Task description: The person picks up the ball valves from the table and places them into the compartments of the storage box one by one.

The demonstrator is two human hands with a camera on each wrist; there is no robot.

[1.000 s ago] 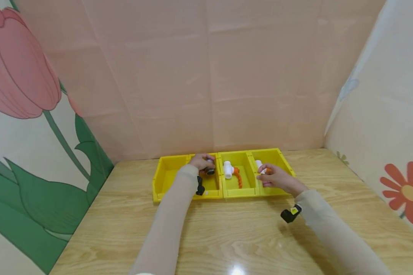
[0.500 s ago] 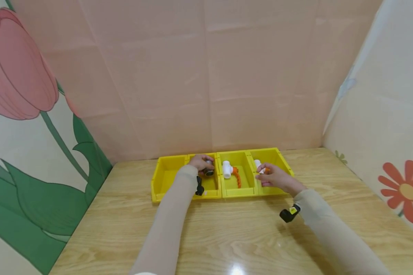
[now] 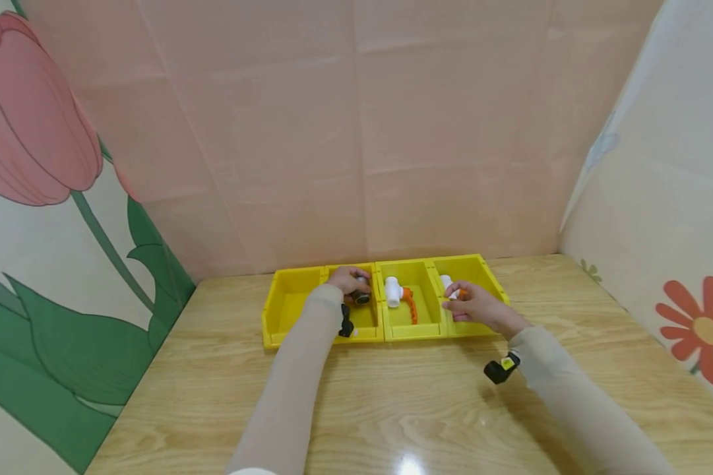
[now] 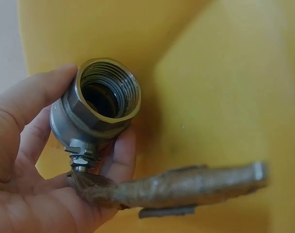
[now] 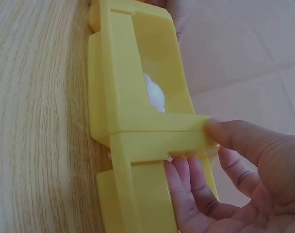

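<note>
My left hand (image 3: 347, 280) reaches into the second yellow bin from the left and grips a metal ball valve (image 4: 74, 119). In the left wrist view its threaded opening faces up; its long brown-wrapped lever handle (image 4: 186, 187) extends to the right. My right hand (image 3: 483, 310) is at the rightmost two bins. The right wrist view shows its thumb on the dividing wall (image 5: 162, 124) and its fingers curled on the wall's other side, inside the rightmost bin. Partly hidden behind that hand is a white fitting (image 3: 446, 282) with an orange part.
A white plastic valve (image 3: 394, 292) with an orange handle (image 3: 413, 310) lies in the third bin. The leftmost yellow bin (image 3: 289, 300) stands beside my left wrist. The bins form a row on the wooden table (image 3: 392, 402), close to the pink back wall (image 3: 356, 165).
The view shifts slightly with the head. Both hands stay in place, the left still gripping the ball valve and the right still at the bin wall.
</note>
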